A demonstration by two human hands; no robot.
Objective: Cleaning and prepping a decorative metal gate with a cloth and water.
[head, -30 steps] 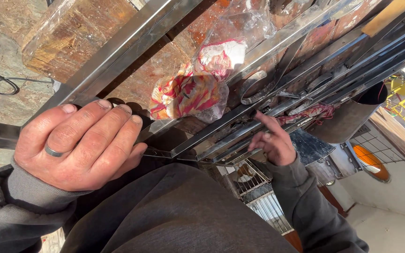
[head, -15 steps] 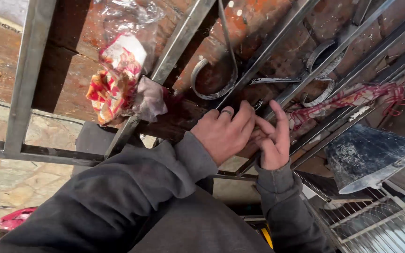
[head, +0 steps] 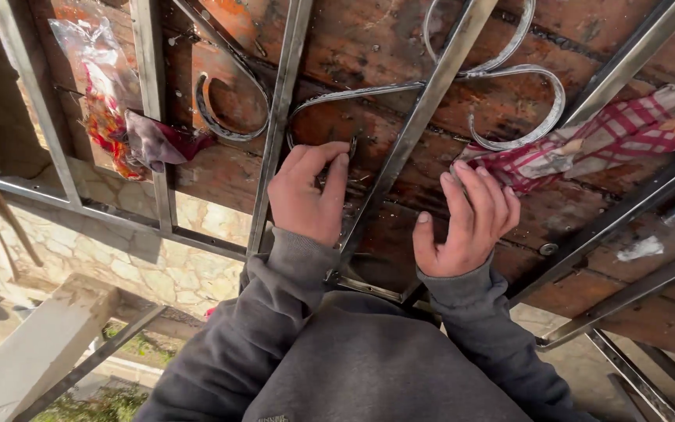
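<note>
Your left hand [head: 306,195] pinches its fingertips together at the curled metal scroll [head: 501,78]. Your right hand [head: 470,223] rests open, fingers loosely spread, touching the red checked cloth [head: 626,133].

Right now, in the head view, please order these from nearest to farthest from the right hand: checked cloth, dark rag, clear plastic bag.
From the right hand:
1. Checked cloth, beside its fingers, to the upper right.
2. Dark rag, far left, beyond the left hand.
3. Clear plastic bag, top left corner.
</note>
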